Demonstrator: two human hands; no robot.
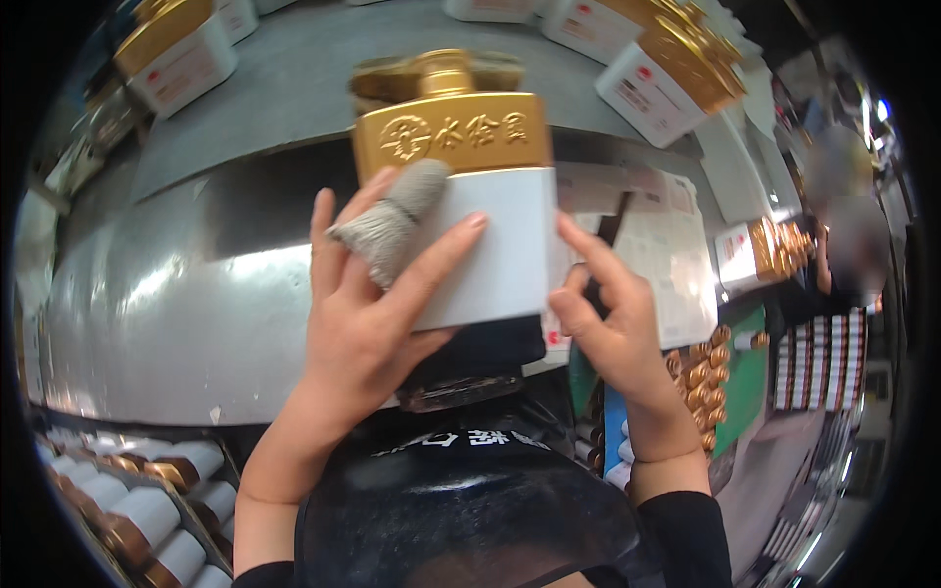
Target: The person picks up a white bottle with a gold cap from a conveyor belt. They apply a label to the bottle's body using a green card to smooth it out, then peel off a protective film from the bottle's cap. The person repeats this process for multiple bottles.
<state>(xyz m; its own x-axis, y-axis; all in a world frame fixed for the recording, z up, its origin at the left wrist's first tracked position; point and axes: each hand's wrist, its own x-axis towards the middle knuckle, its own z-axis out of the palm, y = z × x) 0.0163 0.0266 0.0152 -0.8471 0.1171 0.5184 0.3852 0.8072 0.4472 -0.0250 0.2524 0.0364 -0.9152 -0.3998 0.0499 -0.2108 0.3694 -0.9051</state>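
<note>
A flat rectangular bottle point(501, 245) with a white body and an embossed gold shoulder and neck tilts slightly in front of me. Across its white face lies my left hand point(368, 294), fingers spread, with one bare finger stretched over the surface. A grey cloth finger cover point(394, 220), bound with a dark band, sits on another finger of that hand. Beside the bottle's right edge is my right hand point(616, 323), index fingertip and thumb apart, both at or close to the edge. The bottle's back is hidden, and its neck is in front of a brownish block point(377, 80).
A metal worktop point(196, 265) spreads to the left. More gold-and-white bottles stand on the raised grey surface point(323, 49) and fill a crate point(127, 510) at lower left. Printed sheets point(676, 235) lie to the right. Another person point(848, 235) is at far right.
</note>
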